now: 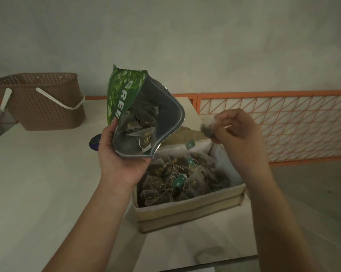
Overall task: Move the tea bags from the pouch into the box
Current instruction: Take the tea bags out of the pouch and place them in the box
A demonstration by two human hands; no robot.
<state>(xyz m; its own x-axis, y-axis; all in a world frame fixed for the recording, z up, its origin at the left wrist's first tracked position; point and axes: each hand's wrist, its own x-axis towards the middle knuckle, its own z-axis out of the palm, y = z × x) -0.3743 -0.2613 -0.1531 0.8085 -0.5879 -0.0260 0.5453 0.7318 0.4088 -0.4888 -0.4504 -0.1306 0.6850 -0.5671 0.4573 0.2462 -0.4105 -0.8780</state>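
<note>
My left hand [116, 160] grips the green pouch [124, 95] from below and holds it open above the table, its mouth tilted toward me. Several tea bags [140, 126] lie inside the pouch against its silver lining. My right hand [238, 126] pinches one tea bag [207, 125] in the air over the far right side of the box, and its tag [190, 144] hangs on a string below. The beige cardboard box [189, 211] stands open on the table and holds several tea bags [177, 177].
A brown perforated basket [42, 103] with a white handle stands at the back left of the white table [38, 183]. An orange mesh railing [283, 122] runs along the right behind the box. A small dark round thing [94, 142] lies by my left hand.
</note>
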